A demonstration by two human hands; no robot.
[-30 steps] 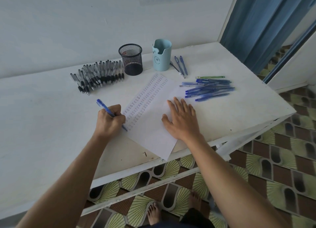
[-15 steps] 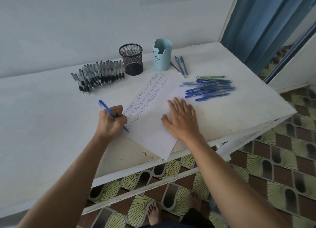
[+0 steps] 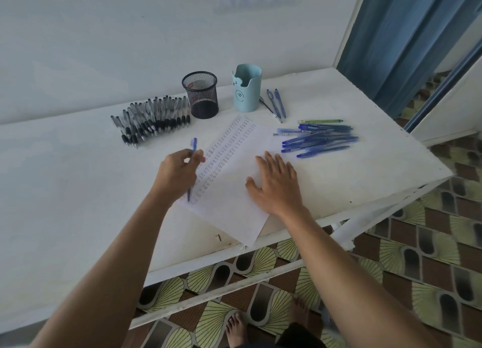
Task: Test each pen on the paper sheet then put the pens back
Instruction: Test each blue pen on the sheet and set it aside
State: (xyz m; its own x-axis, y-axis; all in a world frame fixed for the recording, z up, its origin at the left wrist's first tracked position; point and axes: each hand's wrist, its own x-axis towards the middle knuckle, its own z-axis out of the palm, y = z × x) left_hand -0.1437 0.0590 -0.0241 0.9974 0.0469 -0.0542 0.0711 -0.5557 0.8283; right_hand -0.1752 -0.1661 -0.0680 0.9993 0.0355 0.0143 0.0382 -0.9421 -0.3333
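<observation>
A white paper sheet (image 3: 229,191) with columns of small pen marks lies on the white table (image 3: 65,191). My left hand (image 3: 177,175) grips a blue pen (image 3: 193,145) at the sheet's left edge, its tip down near the lowest marks. Flat on the sheet's right part rests my right hand (image 3: 276,183), fingers spread. A pile of blue pens (image 3: 318,139) lies to the right of the sheet. A row of black pens (image 3: 154,119) lies at the back left. A black mesh cup (image 3: 200,94) and a light blue holder (image 3: 246,90) stand behind the sheet.
Two blue pens (image 3: 276,103) and a dark one lie beside the light blue holder. One green pen (image 3: 320,121) tops the blue pile. The sheet's near corner overhangs the table's front edge (image 3: 247,243). A wall runs behind; a blue curtain (image 3: 407,34) hangs at right.
My left hand has lifted and loosened, and the blue pen has swung from slanting left to nearly upright. My right hand has stayed flat on the sheet.
</observation>
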